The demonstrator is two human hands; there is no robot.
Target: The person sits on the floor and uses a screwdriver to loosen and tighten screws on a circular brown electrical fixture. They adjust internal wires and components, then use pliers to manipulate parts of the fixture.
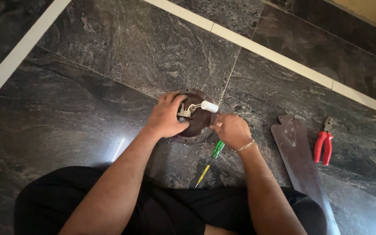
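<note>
The left hand (167, 116) lies spread over the near-left part of a round dark-brown metal housing with a flanged, bolt-holed rim (195, 137), fingers curled over its top and pressing it to the dark veined stone floor (88, 109). The right hand (230, 129) is clenched at the housing's right edge; whether it grips a small part there cannot be told, since the fingers hide it.

On top of the housing sit a white cylindrical capacitor (209, 106) and a small pale connector block (184, 112), joined by a short loop of wire. Both look in place and wired, so the housing seems, by my judgement, to be partway through being worked on: its top is open and its fittings exposed, with nothing closed over them.

Just below the right hand a green-handled screwdriver with a yellow shaft (211, 159) lies on the floor, not held. Further right lies a long brown fan blade with a metal bracket end (299, 161), apart from the housing, and beside it red-handled pliers (323, 146), untouched.
</note>
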